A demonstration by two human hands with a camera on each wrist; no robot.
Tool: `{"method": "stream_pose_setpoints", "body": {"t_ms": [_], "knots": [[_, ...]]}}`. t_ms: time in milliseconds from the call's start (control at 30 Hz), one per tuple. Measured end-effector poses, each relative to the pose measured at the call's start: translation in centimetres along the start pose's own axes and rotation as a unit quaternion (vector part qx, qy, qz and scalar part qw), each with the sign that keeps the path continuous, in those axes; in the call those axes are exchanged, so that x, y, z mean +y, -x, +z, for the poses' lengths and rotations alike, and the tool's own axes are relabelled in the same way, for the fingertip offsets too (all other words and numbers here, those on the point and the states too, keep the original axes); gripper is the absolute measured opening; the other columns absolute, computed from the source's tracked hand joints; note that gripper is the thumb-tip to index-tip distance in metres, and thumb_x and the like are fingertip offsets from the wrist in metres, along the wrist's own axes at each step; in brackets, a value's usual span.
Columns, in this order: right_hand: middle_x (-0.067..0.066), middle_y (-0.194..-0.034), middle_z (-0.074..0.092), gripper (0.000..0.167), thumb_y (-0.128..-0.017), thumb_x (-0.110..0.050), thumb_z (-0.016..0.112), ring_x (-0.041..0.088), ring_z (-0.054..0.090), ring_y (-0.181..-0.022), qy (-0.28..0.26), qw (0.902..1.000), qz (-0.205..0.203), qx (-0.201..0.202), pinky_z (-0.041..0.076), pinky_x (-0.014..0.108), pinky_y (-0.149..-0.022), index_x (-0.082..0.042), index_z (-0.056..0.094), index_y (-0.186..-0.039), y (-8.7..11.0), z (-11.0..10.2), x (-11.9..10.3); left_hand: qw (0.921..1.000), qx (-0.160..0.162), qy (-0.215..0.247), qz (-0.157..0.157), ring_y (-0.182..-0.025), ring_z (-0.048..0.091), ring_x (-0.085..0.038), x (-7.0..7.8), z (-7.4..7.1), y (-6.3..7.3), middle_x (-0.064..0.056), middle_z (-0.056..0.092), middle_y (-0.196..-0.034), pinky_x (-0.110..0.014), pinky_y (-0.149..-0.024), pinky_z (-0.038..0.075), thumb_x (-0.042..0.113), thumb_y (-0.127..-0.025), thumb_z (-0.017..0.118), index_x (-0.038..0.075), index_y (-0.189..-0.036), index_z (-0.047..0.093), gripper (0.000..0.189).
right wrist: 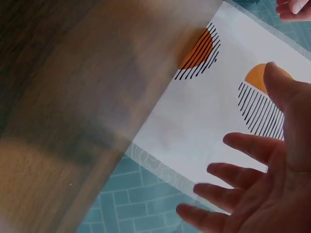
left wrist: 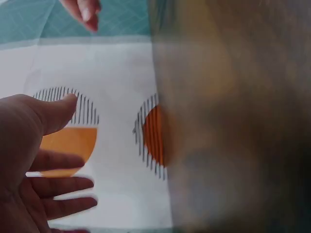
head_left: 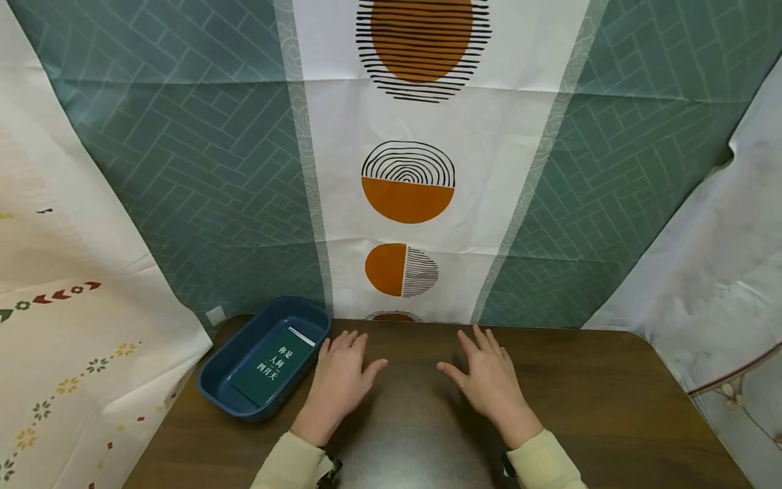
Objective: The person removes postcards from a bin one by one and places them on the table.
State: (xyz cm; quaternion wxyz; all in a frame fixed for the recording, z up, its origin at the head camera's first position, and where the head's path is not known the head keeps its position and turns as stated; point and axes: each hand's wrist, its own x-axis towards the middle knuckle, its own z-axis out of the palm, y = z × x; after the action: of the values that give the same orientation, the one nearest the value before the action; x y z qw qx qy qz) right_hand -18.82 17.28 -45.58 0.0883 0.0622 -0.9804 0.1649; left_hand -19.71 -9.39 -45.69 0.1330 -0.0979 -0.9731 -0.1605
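Both hands hover over the brown wooden table (head_left: 403, 401), fingers spread and holding nothing. My left hand (head_left: 341, 377) is just right of a dark blue plastic basin (head_left: 214, 380). Inside that basin lies a dark green book (head_left: 259, 380) with white Chinese characters on its cover. To the right, my right hand (head_left: 489, 380) has its thumb pointing toward the left one, with a gap between them. In the left wrist view the left fingers (left wrist: 68, 184) are extended and apart. Straight, separated fingers (right wrist: 238, 172) also show in the right wrist view.
Behind the table hangs a green cloth (head_left: 201, 170) with a white middle strip (head_left: 489, 183) printed with orange circles. A cream patterned cloth (head_left: 61, 367) drapes at the left, and a white one (head_left: 702, 285) at the right. The basin stands at the table's back left edge.
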Motion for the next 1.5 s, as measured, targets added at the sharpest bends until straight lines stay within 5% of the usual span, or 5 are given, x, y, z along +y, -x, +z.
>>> {"method": "stream_pose_setpoints", "body": {"t_ms": [267,600,767,1067,1500], "knots": [[0.015,-0.128,0.058,0.053,-0.083,-0.047,0.064,0.033,0.05,-0.123,-0.02,0.997,-0.018,0.072,0.043,0.051,-0.097,-0.007,0.064,-0.117,-0.1,-0.3,0.0,0.9937,0.098,-0.027,0.047,-0.069,0.062,-0.025,-3.6,-4.2,-2.3,-0.009,0.067,-0.079,-0.04,-0.062,0.052,0.039,-0.082,0.068,0.005,-0.089,0.067,0.034],[0.005,-0.104,0.07,0.037,-0.082,-0.041,0.068,0.024,0.062,-0.102,-0.024,0.9954,-0.013,0.092,0.051,0.043,-0.083,-0.011,0.07,-0.103,0.0,-0.1,0.1,0.989,-0.01,-0.12,-0.086,-0.098,0.048,-0.053,-12.6,-6.8,-4.1,-0.036,0.05,-0.106,-0.063,-0.076,0.042,0.039,-0.082,0.068,-0.016,-0.116,0.046,0.068],[0.003,-0.094,0.07,0.031,-0.082,-0.038,0.069,0.022,0.064,-0.091,-0.034,0.9955,-0.002,0.089,0.053,0.041,-0.076,-0.011,0.072,-0.096,0.2,-0.1,0.1,0.9682,-0.109,-0.111,-0.196,-0.12,0.023,-0.064,-15.6,-6.4,-3.9,-0.049,0.021,-0.131,-0.072,-0.089,0.03,0.039,-0.083,0.066,-0.022,-0.135,0.015,0.095],[0.001,-0.087,0.069,0.027,-0.08,-0.035,0.071,0.02,0.064,-0.082,-0.033,0.9951,-0.006,0.093,0.053,0.038,-0.07,-0.011,0.073,-0.092,0.3,-0.1,0.2,0.9399,-0.227,-0.076,-0.244,-0.112,0.041,-0.059,-16.8,-6.3,-4.0,-0.044,0.034,-0.13,-0.072,-0.086,0.034,0.032,-0.092,0.053,-0.019,-0.135,0.02,0.074],[0.001,-0.088,0.069,0.026,-0.08,-0.034,0.071,0.02,0.065,-0.084,-0.035,0.9955,-0.004,0.088,0.053,0.038,-0.07,-0.012,0.073,-0.093,0.5,-0.4,0.3,0.9521,-0.214,-0.105,-0.192,-0.08,0.059,-0.036,-16.4,-7.9,-3.4,-0.035,0.056,-0.109,-0.049,-0.068,0.05,-0.001,-0.091,0.042,-0.015,-0.117,0.049,0.03]]}}
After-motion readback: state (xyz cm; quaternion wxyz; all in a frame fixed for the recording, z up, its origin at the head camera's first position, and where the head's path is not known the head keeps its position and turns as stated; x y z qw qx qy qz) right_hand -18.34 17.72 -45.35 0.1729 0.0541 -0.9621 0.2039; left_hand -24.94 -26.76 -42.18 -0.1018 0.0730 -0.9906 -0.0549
